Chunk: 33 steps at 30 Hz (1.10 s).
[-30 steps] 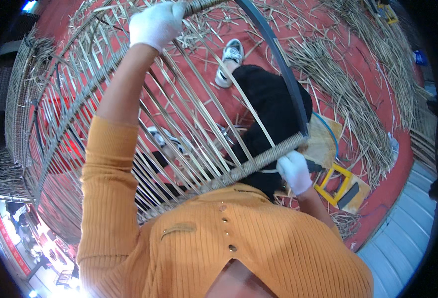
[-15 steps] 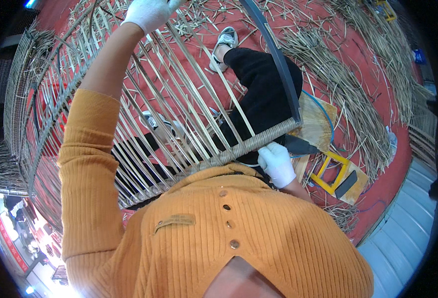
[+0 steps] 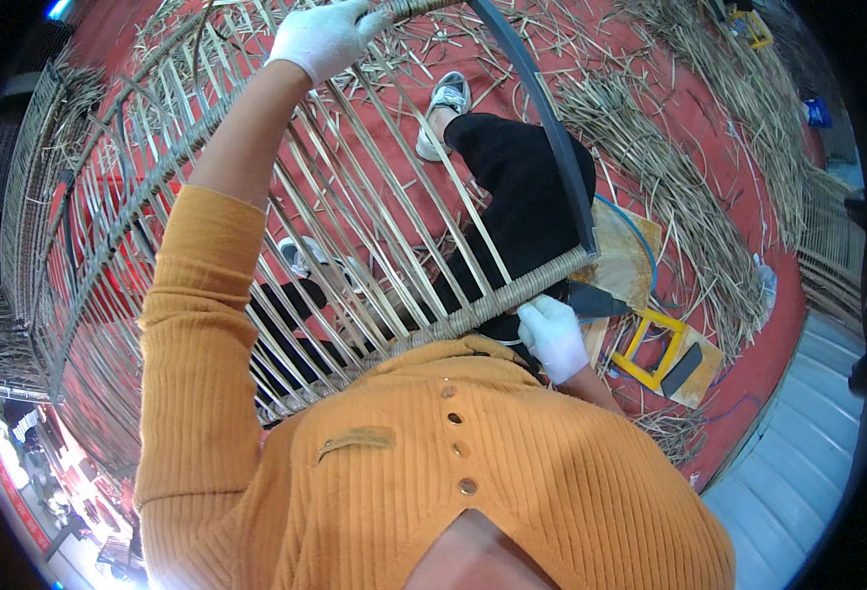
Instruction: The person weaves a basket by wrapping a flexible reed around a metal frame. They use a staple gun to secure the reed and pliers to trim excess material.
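Note:
A large woven frame (image 3: 473,313) lies slanted across my lap, with many thin pale strips running between its wrapped near and far rails. A dark, flat curved bar (image 3: 541,108) forms its right side. My left hand (image 3: 323,43), in a white glove, lies at the far rail over the ends of the strips, thumb apart from the fingers. Beside the near rail, close to its right corner, my gloved right hand (image 3: 553,339) is closed with curled fingers; whatever it may hold is hidden.
Cut strips litter the red floor covering (image 3: 404,108). A long bundle of strips (image 3: 659,187) lies to the right. Nearby are a yellow-framed tool (image 3: 650,349), a wooden board (image 3: 625,246) and a blue cord (image 3: 655,261). More woven frames (image 3: 30,197) stand at the left.
My left hand has moved right along the far rail, its arm shifting with it. My right hand stays closed beside the near rail. The view has shifted slightly.

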### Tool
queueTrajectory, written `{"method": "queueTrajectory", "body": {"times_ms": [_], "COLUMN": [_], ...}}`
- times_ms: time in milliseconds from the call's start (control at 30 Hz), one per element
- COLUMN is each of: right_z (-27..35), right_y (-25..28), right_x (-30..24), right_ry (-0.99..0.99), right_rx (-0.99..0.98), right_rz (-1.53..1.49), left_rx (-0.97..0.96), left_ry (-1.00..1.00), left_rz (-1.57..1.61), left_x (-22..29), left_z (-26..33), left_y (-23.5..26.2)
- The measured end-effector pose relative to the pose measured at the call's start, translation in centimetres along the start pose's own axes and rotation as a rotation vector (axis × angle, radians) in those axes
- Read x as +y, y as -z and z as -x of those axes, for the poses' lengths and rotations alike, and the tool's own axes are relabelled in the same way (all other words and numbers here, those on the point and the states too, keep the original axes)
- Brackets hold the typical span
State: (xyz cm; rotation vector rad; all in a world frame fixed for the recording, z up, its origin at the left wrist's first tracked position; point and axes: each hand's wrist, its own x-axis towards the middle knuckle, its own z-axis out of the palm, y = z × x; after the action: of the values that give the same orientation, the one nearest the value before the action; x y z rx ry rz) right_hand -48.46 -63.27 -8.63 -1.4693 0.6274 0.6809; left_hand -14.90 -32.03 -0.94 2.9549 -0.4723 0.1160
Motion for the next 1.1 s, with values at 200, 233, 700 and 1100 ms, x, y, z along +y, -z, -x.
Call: {"method": "queueTrajectory", "body": {"times_ms": [200,233,700,1100], "right_z": [3.1,3.3,-18.6,-25.3], "right_y": [2.0,2.2,-14.8,-15.9], "right_x": [-5.8,-8.0,-38.0,-38.8], "right_ry": [0.057,0.091,0.438,0.331], "right_rx": [-0.138,-0.198,-0.440,-0.541], "right_rz": [0.196,0.107,0.092,0.099], "left_rx": [0.176,0.144,0.061,0.103], "left_ry": [-0.214,-0.156,0.192,0.223], "left_rz": [0.236,0.380,0.453,0.530], "left_x": [-3.5,-3.6,-1.7,-1.8], "left_z": [-1.3,-1.3,0.9,0.9], "left_y": [-0.5,-0.6,0.4,0.4]}}
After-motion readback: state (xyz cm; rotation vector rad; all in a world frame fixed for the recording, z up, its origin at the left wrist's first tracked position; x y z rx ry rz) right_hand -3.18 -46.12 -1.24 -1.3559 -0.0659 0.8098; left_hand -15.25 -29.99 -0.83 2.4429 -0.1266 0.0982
